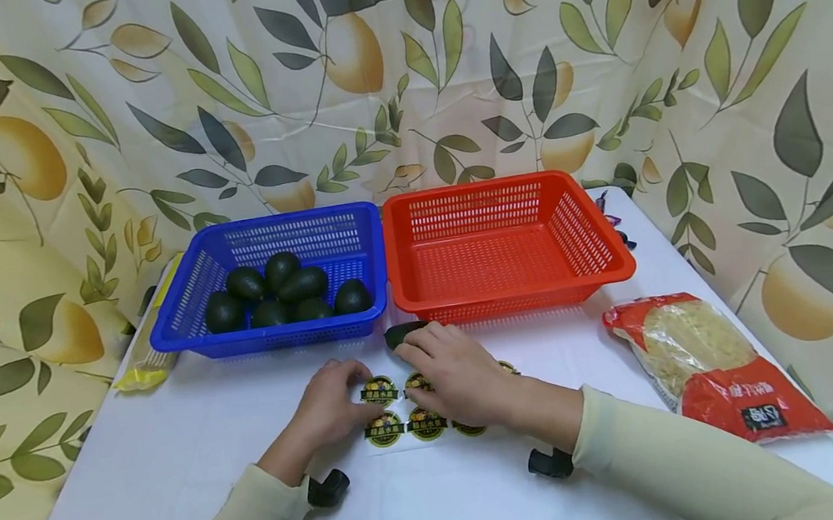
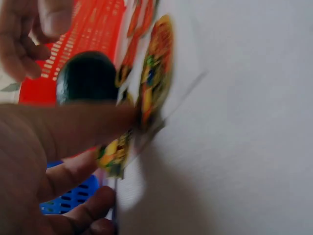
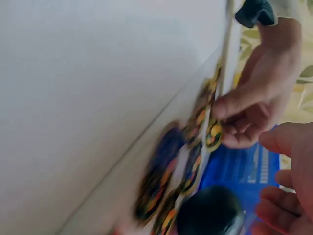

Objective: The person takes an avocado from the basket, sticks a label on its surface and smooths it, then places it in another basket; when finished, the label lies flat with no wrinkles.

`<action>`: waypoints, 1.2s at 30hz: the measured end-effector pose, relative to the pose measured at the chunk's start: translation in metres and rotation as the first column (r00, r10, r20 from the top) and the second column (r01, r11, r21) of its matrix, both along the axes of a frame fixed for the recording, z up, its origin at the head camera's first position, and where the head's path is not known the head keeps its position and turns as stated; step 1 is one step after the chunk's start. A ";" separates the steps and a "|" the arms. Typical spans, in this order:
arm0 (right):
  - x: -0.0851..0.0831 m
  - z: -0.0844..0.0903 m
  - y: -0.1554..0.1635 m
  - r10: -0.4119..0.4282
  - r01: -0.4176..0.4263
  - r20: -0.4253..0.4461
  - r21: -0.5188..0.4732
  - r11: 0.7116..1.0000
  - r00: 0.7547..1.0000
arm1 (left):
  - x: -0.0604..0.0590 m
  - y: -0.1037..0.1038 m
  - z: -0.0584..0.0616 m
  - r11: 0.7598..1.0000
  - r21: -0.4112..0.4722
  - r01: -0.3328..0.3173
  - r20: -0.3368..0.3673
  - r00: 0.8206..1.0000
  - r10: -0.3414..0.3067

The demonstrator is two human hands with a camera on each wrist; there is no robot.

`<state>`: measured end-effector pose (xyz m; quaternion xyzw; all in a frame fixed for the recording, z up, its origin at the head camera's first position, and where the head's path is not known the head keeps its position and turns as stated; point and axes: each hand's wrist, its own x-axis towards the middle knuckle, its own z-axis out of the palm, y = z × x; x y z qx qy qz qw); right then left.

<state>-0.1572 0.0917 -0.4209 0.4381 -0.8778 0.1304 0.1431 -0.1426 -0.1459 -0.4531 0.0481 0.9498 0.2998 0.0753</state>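
A sheet of round gold-and-black stickers (image 1: 426, 424) lies flat on the white tabletop. At its left edge is my left hand (image 1: 331, 402), thumb and index finger spread apart beside a sticker. In the left wrist view the thumb (image 2: 98, 120) reaches onto the sheet, blurred. My right hand (image 1: 457, 373) is over the sheet and partly covers the stickers; its fingers are loosely bent and hold nothing. A dark green avocado (image 1: 403, 333) lies just beyond the right fingers, partly hidden by them. The right wrist view shows the avocado (image 3: 210, 210) beside the sheet.
At the back left stands a blue basket (image 1: 273, 337) with several avocados (image 1: 303, 285). A red basket (image 1: 495, 298) adjoins it on the right. A red-and-clear food bag (image 1: 713, 365) lies at the right; a yellow package (image 1: 143, 377) is beside the blue basket.
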 end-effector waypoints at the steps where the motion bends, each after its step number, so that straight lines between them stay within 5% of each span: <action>1: 0.001 0.001 -0.002 0.008 -0.008 0.035 0.010 1.000 0.999 | 0.002 0.001 -0.001 1.000 0.014 -0.011 -0.020 1.000 0.011; 8: 0.001 0.008 -0.024 -0.068 0.040 0.294 0.101 0.994 0.953 | 0.008 0.002 -0.003 0.993 0.101 -0.065 -0.139 0.987 0.079; 17: -0.016 0.000 -0.048 -0.146 0.111 0.407 0.108 0.988 0.902 | 0.012 0.001 -0.001 0.980 0.179 -0.083 -0.109 0.989 0.103; 26: -0.016 0.002 -0.045 -0.121 0.095 0.443 0.079 0.992 0.889 | 0.019 -0.005 0.001 0.962 0.234 -0.137 0.057 0.990 0.127; 32: -0.016 0.004 -0.040 -0.047 0.051 0.466 0.004 0.999 0.883 | 0.022 -0.009 -0.001 0.900 0.415 -0.130 0.165 0.984 0.066; 36: -0.016 0.003 -0.036 0.005 0.031 0.481 -0.068 0.997 0.877 | 0.024 -0.011 -0.001 0.882 0.450 -0.141 0.200 0.978 0.054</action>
